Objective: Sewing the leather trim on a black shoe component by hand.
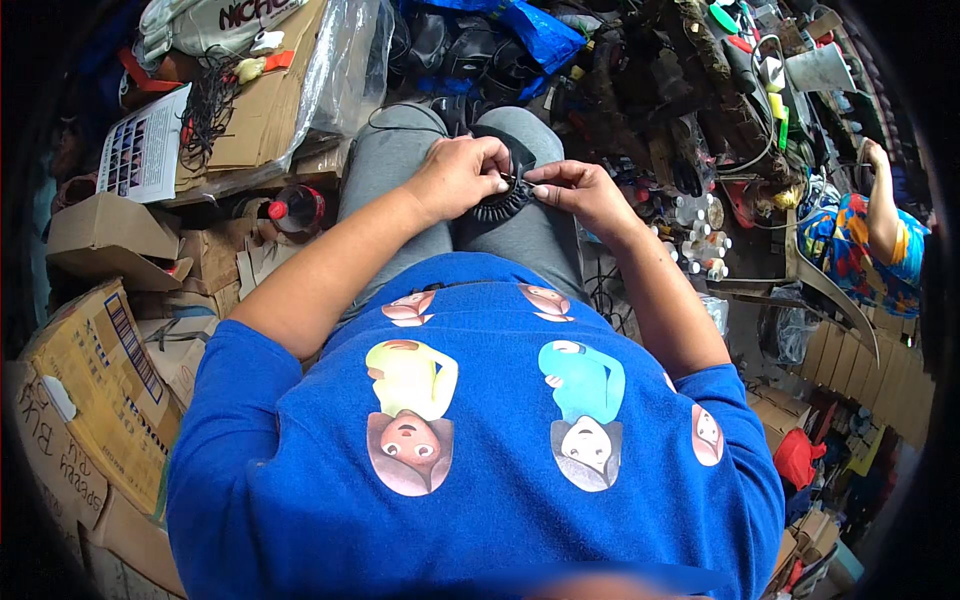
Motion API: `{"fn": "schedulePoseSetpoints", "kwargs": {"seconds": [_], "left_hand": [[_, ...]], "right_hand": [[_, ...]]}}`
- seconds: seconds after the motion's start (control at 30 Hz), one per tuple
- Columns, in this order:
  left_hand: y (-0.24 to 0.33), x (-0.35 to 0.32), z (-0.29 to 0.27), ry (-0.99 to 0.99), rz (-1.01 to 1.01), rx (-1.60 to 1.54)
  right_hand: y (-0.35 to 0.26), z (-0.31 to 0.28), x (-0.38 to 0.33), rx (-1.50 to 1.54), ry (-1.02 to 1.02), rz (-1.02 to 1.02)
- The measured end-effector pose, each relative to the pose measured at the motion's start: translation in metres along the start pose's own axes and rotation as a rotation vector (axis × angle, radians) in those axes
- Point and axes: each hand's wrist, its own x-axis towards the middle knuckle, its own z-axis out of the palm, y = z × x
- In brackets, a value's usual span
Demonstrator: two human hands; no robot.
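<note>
Above your grey trousers (384, 165), your left hand (458, 178) and right hand (585, 196) pinch the black ribbed piece (499, 210) between fingers; uneven pulling could twist it loose, dropping it.

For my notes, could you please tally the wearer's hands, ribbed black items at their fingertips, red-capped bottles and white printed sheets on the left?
Hands: 2 (left hand, right hand)
Ribbed black item: 1
Red-capped bottle: 1
Printed sheet: 1
Total: 5

1 black piece (500, 209), rounded, closely ribbed edge — over the right thigh (543, 237)
</note>
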Motion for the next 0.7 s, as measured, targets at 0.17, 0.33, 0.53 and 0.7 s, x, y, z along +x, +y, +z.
{"fn": "schedulePoseSetpoints", "kwargs": {"seconds": [0.17,0.33,0.53,0.7], "left_hand": [[0.012,0.003,-0.003,-0.018,0.068,0.174],[0.017,0.008,-0.025,-0.060,0.352,0.459],[0.011,-0.006,-0.028,-0.078,0.262,0.422],[0.019,0.003,-0.022,-0.186,0.138,0.313]], "right_hand": [[-0.013,0.005,0.008,-0.205,0.045,-0.034],[-0.016,-0.004,0.009,-0.246,0.038,-0.164],[-0.008,-0.016,-0.001,0.034,0.011,0.022],[0.008,-0.020,-0.009,-0.100,0.075,-0.075]]}}
